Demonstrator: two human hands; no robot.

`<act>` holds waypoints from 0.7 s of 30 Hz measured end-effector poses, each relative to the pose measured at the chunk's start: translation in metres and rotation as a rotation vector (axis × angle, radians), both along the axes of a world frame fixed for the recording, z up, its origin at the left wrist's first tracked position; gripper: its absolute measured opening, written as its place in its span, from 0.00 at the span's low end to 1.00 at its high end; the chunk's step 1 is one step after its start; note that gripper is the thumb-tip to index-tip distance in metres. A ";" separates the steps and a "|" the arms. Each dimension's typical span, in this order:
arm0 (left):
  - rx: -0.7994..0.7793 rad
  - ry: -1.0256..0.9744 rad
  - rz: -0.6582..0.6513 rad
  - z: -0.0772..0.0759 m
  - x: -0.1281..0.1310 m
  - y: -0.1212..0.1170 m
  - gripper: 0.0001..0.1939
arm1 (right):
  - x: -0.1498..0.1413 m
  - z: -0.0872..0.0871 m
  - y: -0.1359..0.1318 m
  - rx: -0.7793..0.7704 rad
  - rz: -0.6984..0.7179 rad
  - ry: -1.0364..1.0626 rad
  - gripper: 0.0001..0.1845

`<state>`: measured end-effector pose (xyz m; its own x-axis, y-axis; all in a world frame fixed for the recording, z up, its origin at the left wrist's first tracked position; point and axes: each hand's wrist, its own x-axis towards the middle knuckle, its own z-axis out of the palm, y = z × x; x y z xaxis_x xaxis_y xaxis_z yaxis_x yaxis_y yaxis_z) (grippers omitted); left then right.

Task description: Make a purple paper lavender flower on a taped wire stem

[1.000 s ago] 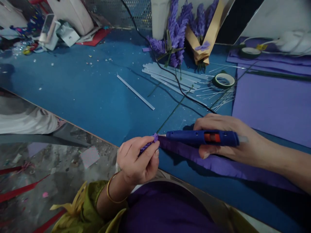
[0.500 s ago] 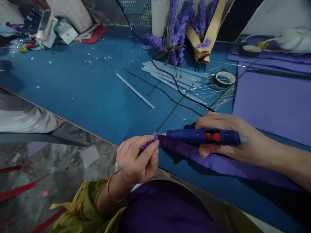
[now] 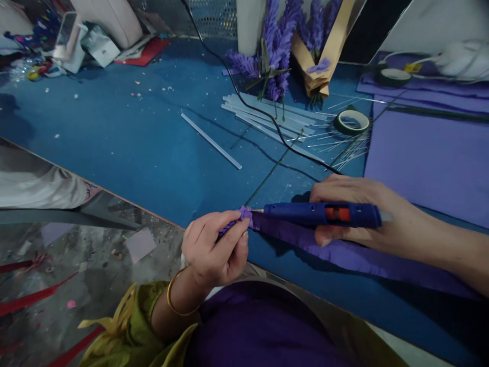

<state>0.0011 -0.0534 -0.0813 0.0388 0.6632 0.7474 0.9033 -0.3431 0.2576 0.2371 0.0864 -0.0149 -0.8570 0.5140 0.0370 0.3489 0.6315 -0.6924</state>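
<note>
My left hand [image 3: 217, 250] pinches a small purple paper flower [image 3: 245, 214] near the table's front edge. From that flower a thin green stem [image 3: 272, 171] slants up and away over the blue table. A long purple paper strip [image 3: 321, 250] trails from the flower to the right, passing under my other wrist. Wrapped around a dark blue glue gun [image 3: 296, 214] is my right hand [image 3: 355, 204]. The gun's metal nozzle points left, its tip at or very close to the flower; whether they touch I cannot tell.
A black cord [image 3: 244, 102] crosses the table. Behind lie clear glue sticks [image 3: 278, 120], thin wires and a roll of green tape [image 3: 351, 122]. Purple flowers [image 3: 280, 46] stand at the back. Purple sheets [image 3: 428, 158] lie right. One glue stick [image 3: 211, 141] lies apart.
The glue gun's nozzle has shifted slightly right relative to the flower, and more of the purple petal edge shows at my left fingertips. Both hands keep their grip.
</note>
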 end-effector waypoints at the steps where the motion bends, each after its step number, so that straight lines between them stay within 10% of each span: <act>1: 0.000 0.000 0.003 0.000 0.000 0.000 0.11 | 0.001 0.000 0.000 -0.001 0.004 -0.006 0.19; 21: -0.011 0.017 0.010 0.000 -0.001 0.000 0.10 | 0.012 0.000 0.001 -0.035 0.010 0.014 0.16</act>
